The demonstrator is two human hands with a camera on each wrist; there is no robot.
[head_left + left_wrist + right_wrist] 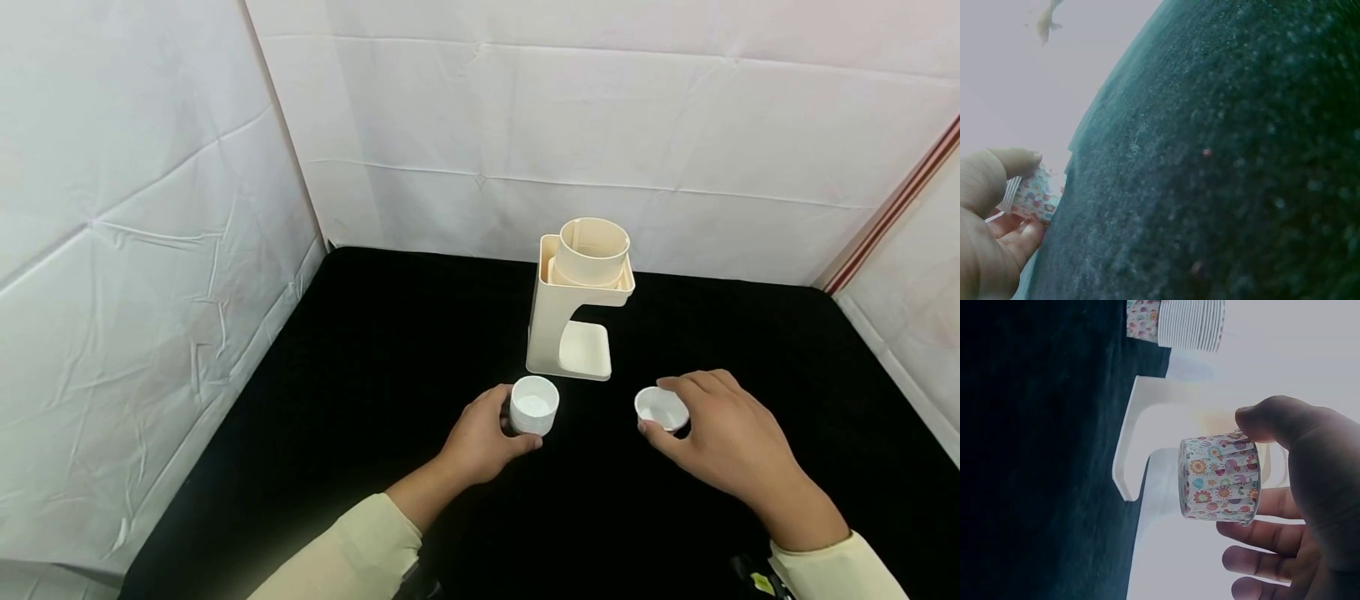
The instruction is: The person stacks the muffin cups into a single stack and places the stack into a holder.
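Left hand (480, 437) grips a stack of paper cups (534, 405) standing upright on the black counter (337, 400), fingers and thumb curled round its side. The left wrist view shows the thumb (1004, 164) and fingers pinching the patterned wall of this stack.

Right hand (723, 437) holds a single paper cup (662, 408) tilted, its white inside turned toward the head camera; whether it touches the counter cannot be told. In the right wrist view the thumb (1266, 422) presses the rim while the fingers (1260, 528) curl under the flowered wall of the cup.

The two cups lie well apart, left and right of centre. Just beyond them, farther off, stands a cream dispenser stand (577, 308), with a cylinder (594, 250) seated in its top. White sheeting (150, 233) encloses the counter.
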